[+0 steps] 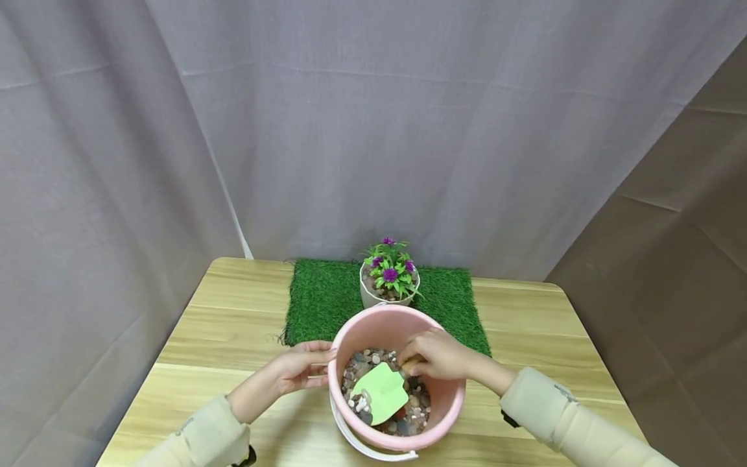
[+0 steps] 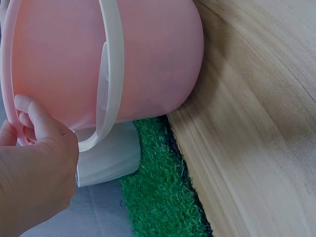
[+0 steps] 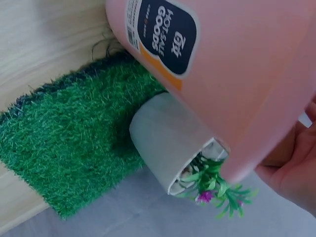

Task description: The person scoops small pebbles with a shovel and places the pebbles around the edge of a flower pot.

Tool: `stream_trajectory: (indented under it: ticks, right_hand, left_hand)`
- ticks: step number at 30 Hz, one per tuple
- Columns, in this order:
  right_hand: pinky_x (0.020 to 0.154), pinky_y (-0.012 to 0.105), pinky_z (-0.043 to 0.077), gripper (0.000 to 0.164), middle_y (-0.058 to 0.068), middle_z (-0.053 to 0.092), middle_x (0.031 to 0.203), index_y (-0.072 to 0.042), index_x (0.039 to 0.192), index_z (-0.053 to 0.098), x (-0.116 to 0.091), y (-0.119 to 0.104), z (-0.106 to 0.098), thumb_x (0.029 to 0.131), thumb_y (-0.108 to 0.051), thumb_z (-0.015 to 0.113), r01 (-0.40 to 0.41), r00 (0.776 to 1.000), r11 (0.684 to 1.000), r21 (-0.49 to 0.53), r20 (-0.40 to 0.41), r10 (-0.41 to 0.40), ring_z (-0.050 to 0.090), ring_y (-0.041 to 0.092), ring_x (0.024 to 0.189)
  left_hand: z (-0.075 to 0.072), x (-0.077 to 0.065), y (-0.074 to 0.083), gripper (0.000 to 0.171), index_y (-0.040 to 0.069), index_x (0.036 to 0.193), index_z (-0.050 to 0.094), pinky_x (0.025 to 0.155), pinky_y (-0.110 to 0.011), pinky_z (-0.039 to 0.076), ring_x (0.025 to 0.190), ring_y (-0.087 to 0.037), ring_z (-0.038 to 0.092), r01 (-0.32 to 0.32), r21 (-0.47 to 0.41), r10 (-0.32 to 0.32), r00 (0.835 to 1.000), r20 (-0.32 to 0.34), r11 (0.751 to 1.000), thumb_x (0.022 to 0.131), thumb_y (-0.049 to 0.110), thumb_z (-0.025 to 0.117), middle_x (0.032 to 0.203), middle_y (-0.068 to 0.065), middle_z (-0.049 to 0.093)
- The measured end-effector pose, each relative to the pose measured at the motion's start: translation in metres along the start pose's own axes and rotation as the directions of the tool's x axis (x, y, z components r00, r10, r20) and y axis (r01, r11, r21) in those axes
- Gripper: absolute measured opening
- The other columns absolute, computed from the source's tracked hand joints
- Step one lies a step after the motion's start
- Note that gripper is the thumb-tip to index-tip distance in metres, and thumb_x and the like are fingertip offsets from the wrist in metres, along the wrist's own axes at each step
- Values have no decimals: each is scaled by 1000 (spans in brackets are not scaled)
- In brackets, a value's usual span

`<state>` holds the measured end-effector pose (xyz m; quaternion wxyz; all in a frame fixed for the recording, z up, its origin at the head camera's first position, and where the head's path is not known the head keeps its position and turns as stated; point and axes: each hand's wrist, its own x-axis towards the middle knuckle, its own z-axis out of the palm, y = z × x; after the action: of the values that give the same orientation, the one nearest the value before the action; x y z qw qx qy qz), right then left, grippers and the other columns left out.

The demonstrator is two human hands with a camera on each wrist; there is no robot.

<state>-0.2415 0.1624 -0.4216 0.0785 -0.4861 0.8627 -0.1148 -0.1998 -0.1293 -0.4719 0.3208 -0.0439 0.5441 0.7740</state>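
Grey curtain (image 1: 327, 130) across the upper frame. At lower left, left sleeve (image 1: 201, 431), pale; then left grip (image 1: 303, 368), narrow, pinching the left rim of the bucket (image 1: 373, 331). Pink, at lower centre on the wooden surface (image 1: 233, 324), with white handle (image 2: 115, 59) hung against the outer wall. Inside, pebbles (image 1: 420, 412) and, lying on top, light green scoop (image 1: 382, 389). Just beyond, at centre, green turf (image 1: 323, 295) bearing a white pot (image 1: 373, 299) of purple flowers (image 1: 390, 275). Right of centre, right grip (image 1: 440, 355), narrow, down inside the bucket, holding the scoop by its tan end. At lower right, right sleeve (image 1: 572, 415); at right edge, brown cloth (image 1: 677, 292).
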Motion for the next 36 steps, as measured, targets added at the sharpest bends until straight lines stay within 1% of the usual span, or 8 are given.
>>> stream_trajectory:
  ticks: [3,7,10,14,19,26,28,36]
  right_hand:
    - [82,30,56,17,-5,71,93,-17,96,73,-4,1,-6,79,-18,72,-17,1000,999,27,2,17,62,4,83]
    - [81,28,57,20,0,72,97,-14,99,72,-7,4,-14,80,-15,71,-30,999,997,74,-11,31,65,5,84]
    - [79,25,57,18,1,72,98,-13,100,72,-9,7,-21,82,-14,70,-40,999,993,109,-22,42,65,6,85]
    - [74,22,55,17,0,71,96,-13,99,73,-13,12,-27,82,-14,70,-71,996,989,133,-43,77,62,5,82]
    - [67,17,51,18,0,69,92,-10,100,73,-16,18,-33,81,-11,70,-107,991,981,163,-65,119,57,2,76]
    - [58,16,47,20,1,67,87,-5,103,71,-20,30,-40,84,-7,68,-98,986,965,241,-111,128,48,0,69]
    - [55,16,46,21,3,67,87,-4,104,71,-21,34,-41,84,-7,67,-117,982,958,264,-116,152,45,-1,66]
    - [56,17,49,19,9,67,90,1,103,69,-33,47,-48,84,-4,66,-179,964,927,331,-129,232,47,0,67]
  left_hand:
    - [0,0,0,23,8,107,57,76,-19,60,79,-7,64,1,0,-1,1000,3,1000,87,16,66,86,2,67]
    - [1,-1,0,20,10,105,57,76,-20,60,78,-7,63,1,2,-1,1000,-5,1000,88,16,66,86,2,67]
    - [1,-1,1,20,10,105,57,76,-20,60,77,-7,63,1,5,-1,1000,-9,1000,88,16,66,86,2,66]
    - [2,-1,2,19,10,104,57,77,-20,60,78,-8,64,1,9,-1,1000,-11,1000,88,16,66,86,1,66]
    - [2,0,2,18,10,104,57,76,-20,60,78,-8,64,1,11,-1,1000,-5,1000,89,16,65,85,1,66]
    - [1,0,1,21,8,107,57,76,-20,60,79,-8,64,-1,8,1,1000,-3,1000,89,16,65,87,0,66]
    - [1,0,1,21,8,107,57,77,-20,60,79,-8,64,-1,8,1,1000,-2,1000,89,16,65,87,0,66]
    - [0,1,-2,18,11,103,58,78,-20,60,80,-8,64,-2,-3,2,1000,11,1000,88,17,65,87,1,65]
